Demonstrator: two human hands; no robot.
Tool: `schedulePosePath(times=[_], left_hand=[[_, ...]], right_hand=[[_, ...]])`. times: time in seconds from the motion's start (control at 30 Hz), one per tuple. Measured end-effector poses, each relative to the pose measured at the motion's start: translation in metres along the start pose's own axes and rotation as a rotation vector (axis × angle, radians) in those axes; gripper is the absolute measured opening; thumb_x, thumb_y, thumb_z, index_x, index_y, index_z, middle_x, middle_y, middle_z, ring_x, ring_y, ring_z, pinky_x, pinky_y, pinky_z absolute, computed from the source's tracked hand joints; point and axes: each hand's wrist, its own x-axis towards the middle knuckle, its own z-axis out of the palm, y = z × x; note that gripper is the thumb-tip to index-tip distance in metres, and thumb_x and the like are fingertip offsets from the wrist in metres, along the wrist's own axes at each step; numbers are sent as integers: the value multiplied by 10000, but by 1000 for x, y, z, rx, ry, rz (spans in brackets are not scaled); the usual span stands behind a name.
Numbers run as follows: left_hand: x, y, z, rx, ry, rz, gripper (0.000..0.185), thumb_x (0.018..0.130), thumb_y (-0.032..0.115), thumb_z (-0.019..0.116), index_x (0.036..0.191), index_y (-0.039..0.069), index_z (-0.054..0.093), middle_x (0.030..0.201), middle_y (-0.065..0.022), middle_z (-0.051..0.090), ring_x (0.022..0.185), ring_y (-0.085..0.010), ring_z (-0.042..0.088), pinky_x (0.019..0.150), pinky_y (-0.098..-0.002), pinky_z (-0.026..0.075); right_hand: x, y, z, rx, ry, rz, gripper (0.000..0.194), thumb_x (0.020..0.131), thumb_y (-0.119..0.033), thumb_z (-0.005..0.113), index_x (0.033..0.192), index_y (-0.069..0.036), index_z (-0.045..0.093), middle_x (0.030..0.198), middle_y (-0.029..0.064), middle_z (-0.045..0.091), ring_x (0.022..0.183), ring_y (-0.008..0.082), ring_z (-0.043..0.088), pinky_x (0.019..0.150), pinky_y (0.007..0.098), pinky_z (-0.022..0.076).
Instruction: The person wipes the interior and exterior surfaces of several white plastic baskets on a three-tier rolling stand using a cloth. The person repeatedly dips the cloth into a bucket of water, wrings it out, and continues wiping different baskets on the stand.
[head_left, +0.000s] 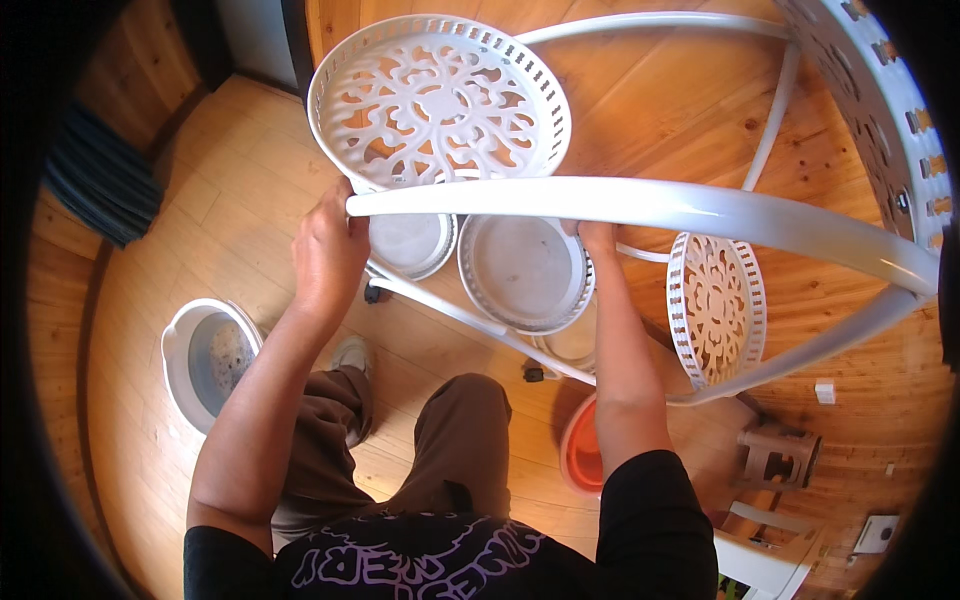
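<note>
A white tubular plant stand with several round trays fills the upper right. My left hand (328, 244) is closed around its frame where the bowed tube (540, 199) meets the left end, just under the openwork tray (442, 105). My right hand (598, 234) reaches behind that tube, by the rim of a lower solid tray (525, 274). Most of its fingers are hidden, so I cannot tell what it grips. Another solid tray (409, 244) sits further left. A smaller openwork tray (718, 311) stands tilted on edge at the right.
A white bucket of cloudy water (171, 352) stands on the wooden floor (150, 270) at left. An orange-red basin (581, 457) is beside my right forearm. A brown stool (780, 457) and a dark folded cloth (101, 176) are further out. Black casters (533, 374) show low on the stand.
</note>
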Motion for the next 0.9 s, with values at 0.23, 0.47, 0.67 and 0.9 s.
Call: schedulePosePath(times=[0.23, 0.47, 0.67, 0.9], left_hand=[[-1, 0, -1, -6, 1, -9, 117, 806, 68, 536, 921, 51, 543, 763, -191, 609, 752, -392, 583, 613, -458, 460], [0, -2, 1, -7, 20, 28, 117, 809, 73, 539, 922, 47, 546, 756, -199, 605, 742, -397, 583, 607, -462, 460], [0, -3, 2, -28, 36, 14, 128, 811, 78, 541, 936, 50, 551, 751, -201, 602, 730, -392, 585, 596, -450, 460], [0, -2, 0, -34, 4, 16, 122, 817, 83, 539, 934, 49, 547, 759, -193, 603, 738, -390, 582, 609, -445, 455]], right_hand=[[-8, 46, 5, -326, 236, 100, 254, 774, -167, 585, 994, -52, 637, 1050, 184, 604, 1032, 309, 528, 838, 389, 438], [-25, 50, -15, -584, 507, 4, 282, 726, -73, 638, 1002, -16, 614, 1073, 193, 573, 1006, 351, 504, 840, 454, 434], [-48, 37, -50, -29, 763, 111, 239, 700, -4, 583, 934, 15, 630, 969, 149, 612, 924, 315, 541, 844, 402, 423], [-47, 64, -35, -211, 739, 143, 243, 667, 15, 554, 873, -47, 668, 954, 90, 623, 962, 277, 528, 883, 354, 404]])
